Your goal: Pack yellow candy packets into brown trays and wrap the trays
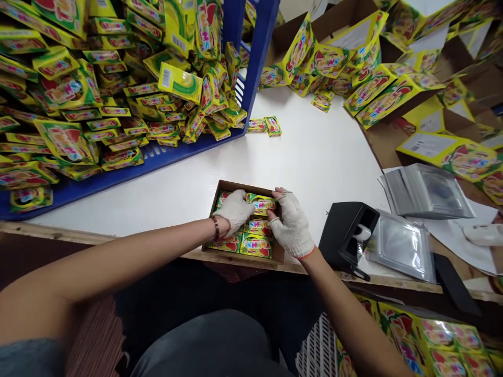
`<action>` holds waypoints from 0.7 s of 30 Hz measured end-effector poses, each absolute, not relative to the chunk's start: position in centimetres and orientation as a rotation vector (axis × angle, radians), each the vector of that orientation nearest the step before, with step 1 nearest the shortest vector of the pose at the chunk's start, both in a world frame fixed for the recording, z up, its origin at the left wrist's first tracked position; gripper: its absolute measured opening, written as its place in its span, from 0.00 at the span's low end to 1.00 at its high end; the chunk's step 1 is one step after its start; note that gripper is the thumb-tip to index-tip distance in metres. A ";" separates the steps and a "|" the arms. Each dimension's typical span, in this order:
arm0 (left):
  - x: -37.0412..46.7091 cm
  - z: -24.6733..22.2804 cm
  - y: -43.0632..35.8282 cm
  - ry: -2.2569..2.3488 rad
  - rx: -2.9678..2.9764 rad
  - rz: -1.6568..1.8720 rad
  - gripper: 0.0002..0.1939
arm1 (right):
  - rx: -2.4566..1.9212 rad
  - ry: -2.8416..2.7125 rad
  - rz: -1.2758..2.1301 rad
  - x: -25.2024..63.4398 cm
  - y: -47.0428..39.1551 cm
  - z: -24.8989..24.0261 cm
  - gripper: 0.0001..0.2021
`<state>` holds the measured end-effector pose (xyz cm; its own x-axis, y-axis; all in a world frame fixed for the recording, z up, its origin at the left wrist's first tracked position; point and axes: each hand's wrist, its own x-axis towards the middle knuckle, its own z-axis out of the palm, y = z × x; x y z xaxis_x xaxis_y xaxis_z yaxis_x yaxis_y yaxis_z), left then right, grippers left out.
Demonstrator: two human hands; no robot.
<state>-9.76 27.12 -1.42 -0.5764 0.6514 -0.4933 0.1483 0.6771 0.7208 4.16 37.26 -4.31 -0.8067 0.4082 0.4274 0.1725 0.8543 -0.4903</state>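
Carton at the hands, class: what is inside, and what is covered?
Inside the carton lie printed packs in rows. The left hand and right hand partly hide some; anything beneath the top packs is covered.

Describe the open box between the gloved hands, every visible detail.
The shallow, open-topped box looks like cardboard, with brown inner walls. It sits slightly turned at the near edge of the white table, holding rows of small yellow-green packs. The left hand reaches inside; the right hand is at its right wall.
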 end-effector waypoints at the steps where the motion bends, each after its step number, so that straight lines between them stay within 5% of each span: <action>1: -9.9 -1.1 26.6 2.082 0.631 0.857 0.08 | -0.421 -2.598 0.556 4.2 37.4 -3.4 0.23; 6: -11.0 0.5 24.7 1.858 0.794 0.943 0.10 | -0.339 -3.064 0.343 4.0 38.5 0.8 0.24; 14: -11.4 0.5 23.9 2.128 1.585 0.014 0.11 | -0.419 -3.403 -0.132 1.9 37.0 2.1 0.11; 21: -11.1 -0.2 23.6 2.203 1.502 0.074 0.15 | -0.346 -3.416 -0.111 2.3 35.9 1.1 0.13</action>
<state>-11.06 23.60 -0.17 -0.2904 0.8916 -0.3473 0.8662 0.3992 0.3006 2.28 35.90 1.06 -0.9374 0.2056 -0.2811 0.1869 0.9781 0.0919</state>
